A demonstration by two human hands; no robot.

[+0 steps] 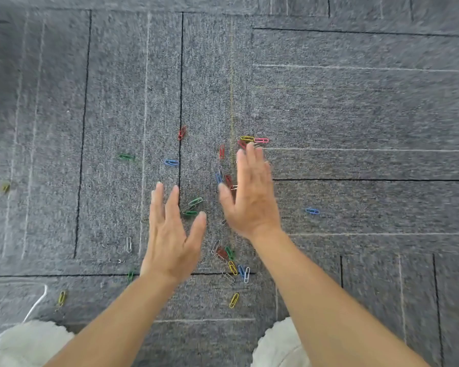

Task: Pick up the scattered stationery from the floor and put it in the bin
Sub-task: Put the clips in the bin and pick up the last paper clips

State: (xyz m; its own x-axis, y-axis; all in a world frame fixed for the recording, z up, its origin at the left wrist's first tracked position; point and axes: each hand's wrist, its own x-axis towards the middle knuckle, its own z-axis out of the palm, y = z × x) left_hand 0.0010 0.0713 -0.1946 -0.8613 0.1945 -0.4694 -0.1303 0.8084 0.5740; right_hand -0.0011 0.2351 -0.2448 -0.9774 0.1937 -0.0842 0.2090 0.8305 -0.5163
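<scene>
Coloured paper clips [233, 268] are recorded scattered over the grey carpet tiles [355, 102]; both hands are held open above them and nothing is grasped.

The densest cluster of clips is found between the two forearms, with a second group between the hands. Outliers are noted: a blue clip [312, 210] well to the right, a green clip [126, 156] to the left and a red clip [181, 133] on a dark tile seam. The left hand [170, 234] is extended palm down, fingers straight, thumb spread wide. The right hand [249, 197] is reached further forward, palm turned inward, fingers straight and slightly blurred. Contact with the carpet cannot be determined for either hand. Light trouser knees [24, 345] are seen at the lower edge, and a white cord [39, 300] lies near the left one.
</scene>
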